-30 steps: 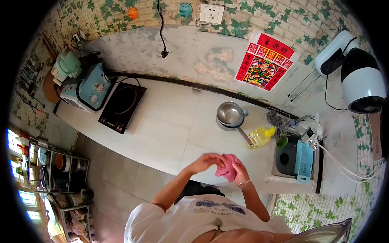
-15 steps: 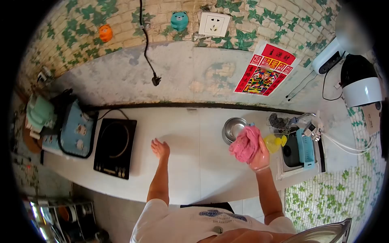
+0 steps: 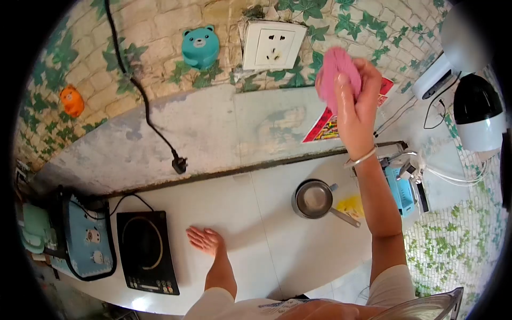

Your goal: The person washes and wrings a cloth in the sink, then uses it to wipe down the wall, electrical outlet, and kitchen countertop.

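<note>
"What's on the left?"
"Beside the cooktop, the left hand is empty, fingers straight."
"And right?"
"The pink cloth, bunched in the right hand's fingers, is up from near the pot to before the poster; attention seems wallward."

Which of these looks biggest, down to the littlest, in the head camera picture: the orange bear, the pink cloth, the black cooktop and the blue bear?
Largest to smallest, as they look:
1. black cooktop
2. pink cloth, partly covered by the right hand
3. blue bear
4. orange bear
</note>
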The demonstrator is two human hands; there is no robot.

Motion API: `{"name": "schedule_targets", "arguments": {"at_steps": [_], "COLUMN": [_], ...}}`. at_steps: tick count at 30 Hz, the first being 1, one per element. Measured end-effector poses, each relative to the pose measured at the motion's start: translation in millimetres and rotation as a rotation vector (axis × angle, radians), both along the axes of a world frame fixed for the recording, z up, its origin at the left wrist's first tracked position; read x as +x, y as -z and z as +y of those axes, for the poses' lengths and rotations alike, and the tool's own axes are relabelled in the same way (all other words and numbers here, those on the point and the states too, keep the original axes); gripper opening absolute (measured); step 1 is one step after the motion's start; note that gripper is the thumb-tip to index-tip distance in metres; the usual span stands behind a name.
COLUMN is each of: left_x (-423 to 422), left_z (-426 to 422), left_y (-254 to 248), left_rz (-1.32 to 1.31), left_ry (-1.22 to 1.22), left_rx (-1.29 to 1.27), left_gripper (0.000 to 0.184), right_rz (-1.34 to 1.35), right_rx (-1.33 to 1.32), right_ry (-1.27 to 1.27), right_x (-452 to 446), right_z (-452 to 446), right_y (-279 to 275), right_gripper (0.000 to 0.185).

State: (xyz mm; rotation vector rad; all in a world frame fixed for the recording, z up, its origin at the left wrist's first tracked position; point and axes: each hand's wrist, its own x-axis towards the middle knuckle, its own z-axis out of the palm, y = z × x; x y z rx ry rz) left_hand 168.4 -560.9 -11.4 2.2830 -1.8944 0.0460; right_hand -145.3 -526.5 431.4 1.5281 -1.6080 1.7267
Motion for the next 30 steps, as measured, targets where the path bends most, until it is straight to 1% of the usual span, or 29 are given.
{"name": "schedule_targets", "arguments": {"at_steps": [2,3,5,6,8,9,10,11,12,13,16,17,18,20,23,25,29,30], "left_x": [-1,-2,-2,-2,-5,-4,-5,-7,-4,0,-5,-5,-2,2,-1,-3,-5,-2], "left_z": [-3,-4,-7,-8,-10,-10,-12,-13,-10,-10,-12,-12,-11,-11,-11,-14,-13,-12], "left_y": [-3,-3,1,2,-1,-4,-3,-3,-2,-1,6,6,6,6,5,4,6,5], "left_rz": [-0.030,-0.040,-0.070,-0.075,-0.052,-0.075,-0.073,-0.072,-0.076,-0.078,-0.074,-0.076,-0.084,-0.084,-0.086,-0.088,-0.070,-0.069], "left_ry": [0.006,0.001,-0.003,-0.001,-0.013,0.004,0.009,0.005,0.001,0.008,-0.008,0.005,0.012,0.008,0.010,-0.007,-0.009,0.004], "left_rx": [-0.003,0.016,0.010,0.010,0.037,0.048,0.043,0.043,0.047,0.044,0.023,0.007,-0.006,-0.009,0.010,0.027,0.035,0.030], "left_gripper": [0.056,0.056,0.057,0.057,0.058,0.058,0.058,0.059,0.059,0.059,0.059,0.059,0.059,0.059,0.058,0.058,0.059,0.059], "right_rz": [0.405,0.398,0.678,0.673,0.634,0.584,0.587,0.606,0.620,0.619,0.631,0.634,0.630,0.640,0.573,0.599,0.610,0.601], "right_rx": [-0.200,-0.201,-0.149,-0.147,-0.364,-0.370,-0.373,-0.297,-0.214,-0.214,-0.216,-0.317,-0.418,-0.458,-0.374,-0.269,-0.349,-0.350], "right_ry": [0.271,0.277,0.449,0.451,0.465,0.443,0.449,0.399,0.347,0.356,0.311,0.372,0.429,0.444,0.409,0.274,0.340,0.330], "right_x": [-13,-12,-8,-11,-20,-18,-20,-24,-21,-24,-23,-22,-22,-22,-18,-23,-11,-12], "right_z": [-31,-44,-71,-78,-93,-93,-89,-86,-83,-82,-82,-91,-100,-104,-89,-87,-98,-102], "right_y": [-13,-17,-21,-13,9,22,44,69,75,75,23,-1,-13,-3,43,67,10,7], "right_gripper": [0.030,0.030,0.028,0.028,0.025,0.029,0.029,0.029,0.029,0.029,0.031,0.030,0.030,0.027,0.026,0.026,0.026,0.026]}}
